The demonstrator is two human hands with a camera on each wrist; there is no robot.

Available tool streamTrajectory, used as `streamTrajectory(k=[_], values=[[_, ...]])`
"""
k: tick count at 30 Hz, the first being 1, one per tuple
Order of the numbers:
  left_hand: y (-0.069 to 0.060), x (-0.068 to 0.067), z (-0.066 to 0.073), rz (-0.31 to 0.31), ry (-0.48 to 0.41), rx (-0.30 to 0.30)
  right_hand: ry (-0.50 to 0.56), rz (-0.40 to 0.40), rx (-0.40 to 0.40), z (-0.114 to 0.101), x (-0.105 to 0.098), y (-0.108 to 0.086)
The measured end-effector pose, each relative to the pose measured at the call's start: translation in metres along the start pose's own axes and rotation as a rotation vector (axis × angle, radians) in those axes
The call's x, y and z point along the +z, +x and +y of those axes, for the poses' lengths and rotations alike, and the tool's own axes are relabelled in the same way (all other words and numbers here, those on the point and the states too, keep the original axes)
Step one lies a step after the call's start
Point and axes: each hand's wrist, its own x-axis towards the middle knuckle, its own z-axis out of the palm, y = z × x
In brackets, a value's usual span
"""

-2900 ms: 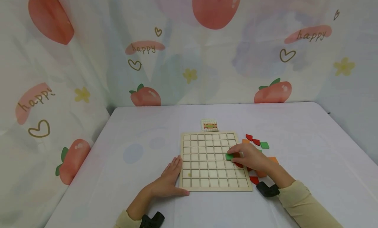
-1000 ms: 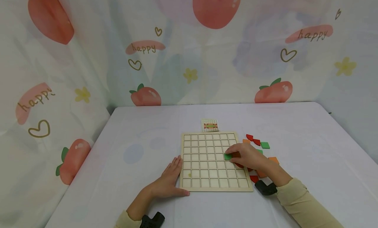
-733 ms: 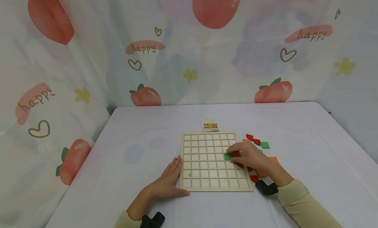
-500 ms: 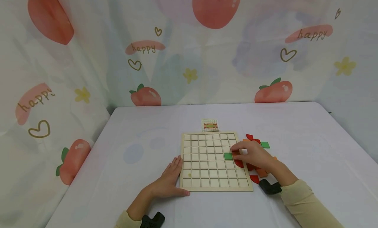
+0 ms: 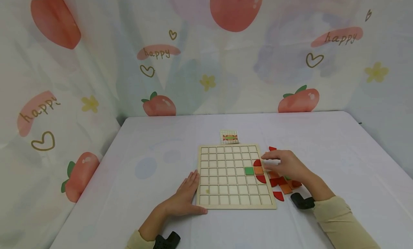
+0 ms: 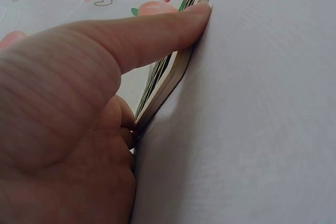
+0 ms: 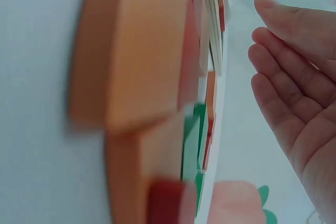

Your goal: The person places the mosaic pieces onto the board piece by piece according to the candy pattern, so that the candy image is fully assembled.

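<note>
With left forearm (image 5: 151,222) slanted inward from lower left, resting left hand (image 5: 182,203) low, back upward, with left fingers (image 5: 191,180) straight, nearly side by side, pointing forward and slightly right, and with left thumb (image 5: 197,209) stretched out sideways. With right forearm (image 5: 320,189) slanted inward from lower right, holding right hand (image 5: 285,165) raised. Showing gap between right thumb (image 5: 271,167) and right fingers (image 5: 271,155) in head view; showing right fingers loosely bent, close together, in right wrist view.

board (image 5: 226,189): cream, dark grid | tiles (image 5: 249,171): red, orange, green | card (image 5: 229,137): gridded, seemingly red-and-green figure
</note>
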Motion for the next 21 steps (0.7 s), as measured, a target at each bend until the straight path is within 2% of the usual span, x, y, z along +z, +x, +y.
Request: streamTrajectory(k=[10,15,21], values=[[0.001,0.001,-0.002,-0.001,-0.006,0.001,-0.018,0.038,0.009,0.008,-0.009,-0.002],[0.001,0.001,-0.002,0.000,-0.004,0.006,-0.035,0.056,0.058,0.013,-0.012,-0.003],[0.001,0.000,-0.001,-0.004,-0.001,0.003,-0.035,0.038,0.111,0.018,-0.013,-0.003]])
